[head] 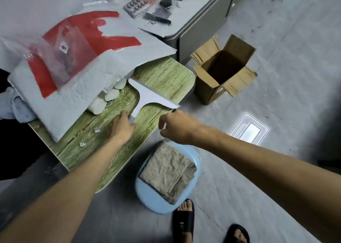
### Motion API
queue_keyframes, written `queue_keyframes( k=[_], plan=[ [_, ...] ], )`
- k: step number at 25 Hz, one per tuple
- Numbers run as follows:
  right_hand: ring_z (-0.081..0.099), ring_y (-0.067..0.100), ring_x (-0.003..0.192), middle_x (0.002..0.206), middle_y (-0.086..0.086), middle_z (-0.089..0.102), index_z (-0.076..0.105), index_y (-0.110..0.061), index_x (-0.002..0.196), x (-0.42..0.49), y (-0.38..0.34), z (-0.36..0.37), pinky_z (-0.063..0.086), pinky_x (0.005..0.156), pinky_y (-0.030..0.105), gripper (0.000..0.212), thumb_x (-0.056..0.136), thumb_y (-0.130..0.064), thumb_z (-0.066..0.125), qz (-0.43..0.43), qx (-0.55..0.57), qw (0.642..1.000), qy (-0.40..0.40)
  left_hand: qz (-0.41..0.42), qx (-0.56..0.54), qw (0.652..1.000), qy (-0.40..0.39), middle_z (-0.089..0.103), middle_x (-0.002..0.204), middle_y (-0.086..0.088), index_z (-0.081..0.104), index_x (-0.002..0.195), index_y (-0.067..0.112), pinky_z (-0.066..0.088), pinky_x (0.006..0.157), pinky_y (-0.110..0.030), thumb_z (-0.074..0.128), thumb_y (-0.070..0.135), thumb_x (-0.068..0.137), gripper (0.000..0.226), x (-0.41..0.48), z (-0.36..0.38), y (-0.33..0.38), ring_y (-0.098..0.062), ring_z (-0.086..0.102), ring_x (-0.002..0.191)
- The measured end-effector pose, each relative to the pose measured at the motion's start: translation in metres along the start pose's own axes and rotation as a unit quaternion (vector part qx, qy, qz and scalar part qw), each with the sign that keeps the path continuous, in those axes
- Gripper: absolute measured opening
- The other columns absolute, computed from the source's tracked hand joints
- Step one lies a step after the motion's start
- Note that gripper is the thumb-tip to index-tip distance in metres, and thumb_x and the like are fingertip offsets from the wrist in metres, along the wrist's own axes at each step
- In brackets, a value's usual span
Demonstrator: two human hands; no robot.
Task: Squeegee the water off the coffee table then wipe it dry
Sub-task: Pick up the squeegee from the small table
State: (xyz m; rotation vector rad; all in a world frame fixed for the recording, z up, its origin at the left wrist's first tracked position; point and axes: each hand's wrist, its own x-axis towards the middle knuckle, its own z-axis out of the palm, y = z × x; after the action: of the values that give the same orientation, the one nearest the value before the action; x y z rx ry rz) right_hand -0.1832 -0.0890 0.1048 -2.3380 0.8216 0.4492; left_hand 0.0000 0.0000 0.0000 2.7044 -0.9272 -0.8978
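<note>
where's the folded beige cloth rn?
Head view, lower centre: the folded beige cloth lies on a light blue plastic stool on the floor, beside the green wood-grain coffee table, below the right hand.

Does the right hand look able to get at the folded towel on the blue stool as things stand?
Probably yes: the right hand hangs beside the table, roughly above the towel on the stool, with nothing between them.
</note>
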Motion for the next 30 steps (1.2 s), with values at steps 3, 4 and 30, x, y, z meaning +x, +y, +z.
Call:
queue_keyframes(
  k=[3, 4, 30],
  plan=[
    [0.064, 0.03, 0.094, 0.105, 0.012, 0.068, 0.067, -0.008, 0.105, 0.007, 0.02, 0.01, 0.056, 0.081, 0.043, 0.021, 0.09, -0.017, 0.055, 0.01, 0.023, 1.0, -0.002, 0.009, 0.111, 0.992, 0.052, 0.068, 0.103, -0.011, 0.052, 0.12, 0.014, 0.05, 0.089, -0.05, 0.058, 0.028, 0.093, 0.031, 0.011, 0.01, -0.002, -0.031, 0.062, 0.09],
    [0.064, 0.03, 0.095, 0.106, 0.012, 0.068, 0.066, -0.01, 0.106, 0.004, 0.026, 0.01, 0.056, 0.081, 0.043, 0.021, 0.09, -0.018, 0.056, 0.017, 0.033, 0.999, -0.006, 0.013, 0.127, 0.99, 0.053, 0.069, 0.099, -0.011, 0.056, 0.113, 0.013, 0.051, 0.086, -0.048, 0.057, 0.028, 0.094, 0.024, 0.01, 0.01, 0.001, -0.03, 0.062, 0.087],
    [0.057, 0.02, 0.057, 0.077, 0.013, 0.055, 0.057, -0.016, 0.084, -0.422, 0.135, -0.412, 0.053, 0.064, 0.037, 0.023, 0.089, 0.003, 0.045, 0.123, 0.516, 0.8, 0.281, 0.269, -0.263, 0.856, -0.354, 0.055, 0.046, 0.004, 0.051, 0.064, 0.015, 0.032, 0.037, -0.017, 0.069, 0.022, 0.086, 0.03, -0.364, -0.222, 0.619, -0.006, 0.04, 0.034]
  ],
)
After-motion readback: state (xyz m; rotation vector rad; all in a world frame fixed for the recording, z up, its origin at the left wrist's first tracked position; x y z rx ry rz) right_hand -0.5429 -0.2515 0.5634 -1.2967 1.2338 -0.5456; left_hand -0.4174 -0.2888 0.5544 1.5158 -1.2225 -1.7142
